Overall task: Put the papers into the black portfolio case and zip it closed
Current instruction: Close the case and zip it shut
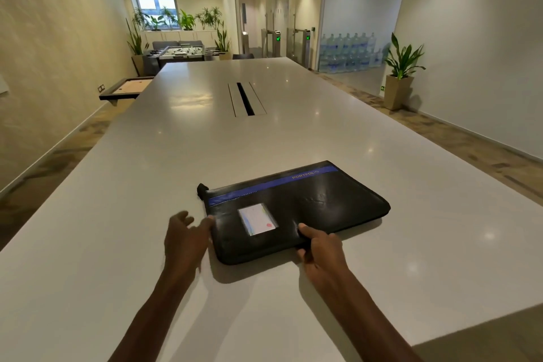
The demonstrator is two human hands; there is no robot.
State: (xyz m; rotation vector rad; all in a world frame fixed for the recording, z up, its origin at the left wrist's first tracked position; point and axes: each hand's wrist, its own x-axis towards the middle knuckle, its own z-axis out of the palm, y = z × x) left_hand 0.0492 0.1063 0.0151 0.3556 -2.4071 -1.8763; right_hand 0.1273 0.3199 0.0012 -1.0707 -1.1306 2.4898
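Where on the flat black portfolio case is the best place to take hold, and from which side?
Probably the near long edge of the portfolio case, from the person's side: it lies flat on the table, so only edges offer purchase. The right hand already pinches there.

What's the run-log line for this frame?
case: black portfolio case flat on table | left hand touches left edge | right hand grips near edge | papers: unseen

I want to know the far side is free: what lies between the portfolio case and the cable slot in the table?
Only bare table top lies between the portfolio case and the cable slot, as the head view shows.
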